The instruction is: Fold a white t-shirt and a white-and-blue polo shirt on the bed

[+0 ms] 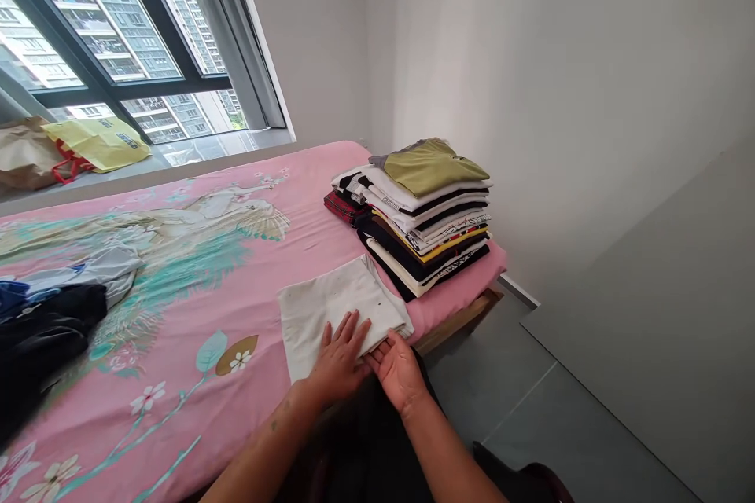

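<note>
A folded off-white garment (330, 299) lies flat near the front edge of the bed; its exact kind does not show. My left hand (342, 357) rests palm down on top of it, fingers stretched and spread. At its near right edge is my right hand (398, 373), palm turned up, with the fingers closed around the cloth's edge. Just beyond the garment stands a tall stack of folded clothes (425, 228), topped by an olive green shirt (433, 165).
The bed has a pink floral sheet (236, 361). Loose dark clothes (53, 338) and a crumpled light garment (112, 271) lie at the left. A yellow bag (100, 143) sits on the windowsill. Grey wall and tiled floor (531, 401) border the bed's right side.
</note>
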The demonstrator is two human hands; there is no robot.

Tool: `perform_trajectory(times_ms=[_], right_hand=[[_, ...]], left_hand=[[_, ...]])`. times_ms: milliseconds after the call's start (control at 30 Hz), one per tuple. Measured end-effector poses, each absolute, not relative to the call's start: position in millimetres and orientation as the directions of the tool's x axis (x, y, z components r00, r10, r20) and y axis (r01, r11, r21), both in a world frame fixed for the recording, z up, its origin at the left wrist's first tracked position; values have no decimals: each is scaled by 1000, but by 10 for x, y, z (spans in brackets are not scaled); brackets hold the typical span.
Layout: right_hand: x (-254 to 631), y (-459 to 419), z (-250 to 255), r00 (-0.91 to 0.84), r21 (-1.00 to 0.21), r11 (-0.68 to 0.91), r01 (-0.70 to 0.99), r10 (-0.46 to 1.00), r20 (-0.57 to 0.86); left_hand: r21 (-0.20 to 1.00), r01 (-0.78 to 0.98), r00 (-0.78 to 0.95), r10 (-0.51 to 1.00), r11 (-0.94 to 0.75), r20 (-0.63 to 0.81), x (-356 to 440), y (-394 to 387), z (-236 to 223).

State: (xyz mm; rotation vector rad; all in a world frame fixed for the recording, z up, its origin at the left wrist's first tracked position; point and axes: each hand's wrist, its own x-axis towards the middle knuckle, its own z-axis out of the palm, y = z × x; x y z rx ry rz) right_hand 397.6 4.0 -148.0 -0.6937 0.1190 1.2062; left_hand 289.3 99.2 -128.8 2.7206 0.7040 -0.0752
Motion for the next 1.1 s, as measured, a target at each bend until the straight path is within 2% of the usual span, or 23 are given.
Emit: perform_trajectory(times_ms=[100, 267, 367, 533, 767, 967, 1100], right_hand=[[3980, 112, -1523, 363, -416, 146, -897, 779, -510], [3938, 184, -1610, 489, -609, 90, -788, 692, -531], [3952, 75, -1642, 446, -672, -39, -740, 719, -533], [4016, -118, -1618, 339, -743, -188, -643, 799, -496], [3954, -36, -1618, 410, -835, -358, -418, 746, -525], [3801, 72, -1684, 445, -874, -394, -285, 753, -485], [3859, -29, -1669, 363, -885, -446, -138, 808, -464]], left_hand=[[229, 518, 856, 501, -824, -131, 2808, 869, -1346], [189, 497, 868, 487, -847, -97, 2771, 866, -1367], [175, 484, 873, 487, -857, -29, 2696, 863, -1395], [222, 475, 868, 495, -851, 40, 2574, 820, -1419], [269, 498, 844, 532, -824, 65, 2609, 797, -1351], [280, 486, 848, 524, -828, 81, 2619, 801, -1419], [273, 463, 870, 492, -843, 42, 2593, 764, -1445]])
